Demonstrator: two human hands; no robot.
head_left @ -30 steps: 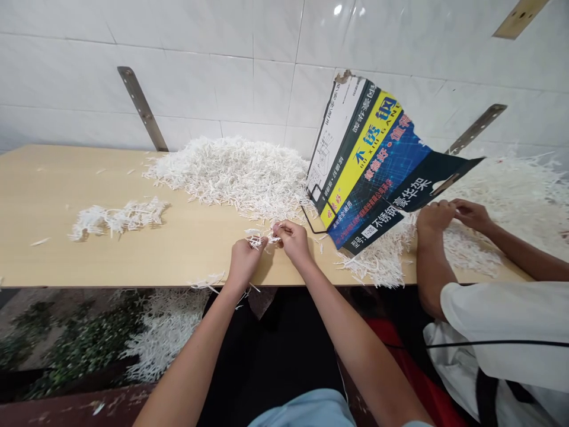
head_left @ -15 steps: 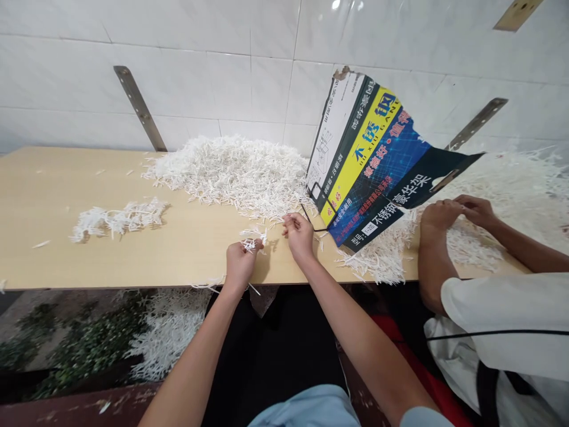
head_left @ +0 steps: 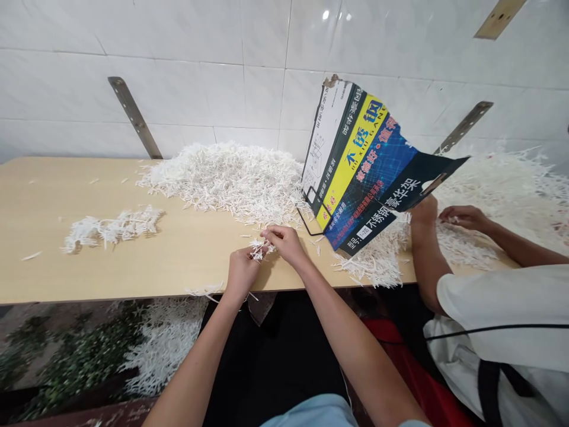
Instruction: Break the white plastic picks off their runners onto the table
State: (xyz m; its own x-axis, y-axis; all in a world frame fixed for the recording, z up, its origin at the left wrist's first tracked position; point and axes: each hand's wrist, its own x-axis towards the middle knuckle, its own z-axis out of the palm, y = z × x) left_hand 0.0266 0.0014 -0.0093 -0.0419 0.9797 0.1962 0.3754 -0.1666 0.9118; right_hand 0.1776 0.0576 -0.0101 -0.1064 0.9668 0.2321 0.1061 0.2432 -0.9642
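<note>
My left hand (head_left: pixel 242 270) is closed around a small bunch of thin white sticks (head_left: pixel 258 248) just above the near edge of the wooden table (head_left: pixel 53 261). My right hand (head_left: pixel 285 242) meets it from the right, its fingertips pinching at the same bunch. Behind both hands a big heap of the same white sticks (head_left: pixel 226 177) spreads toward the tiled wall.
A printed cardboard box flap (head_left: pixel 360 172) leans upright on the right. A co-worker in a white shirt has a hand (head_left: pixel 462 216) in another stick pile (head_left: pixel 502 184). A smaller stick heap (head_left: pixel 111 224) lies at left. Spilled sticks (head_left: pixel 164 341) cover the floor below.
Half a second ago my right hand had reached to the heap's edge, apart from the left. It has come back to the bunch in my left hand.
</note>
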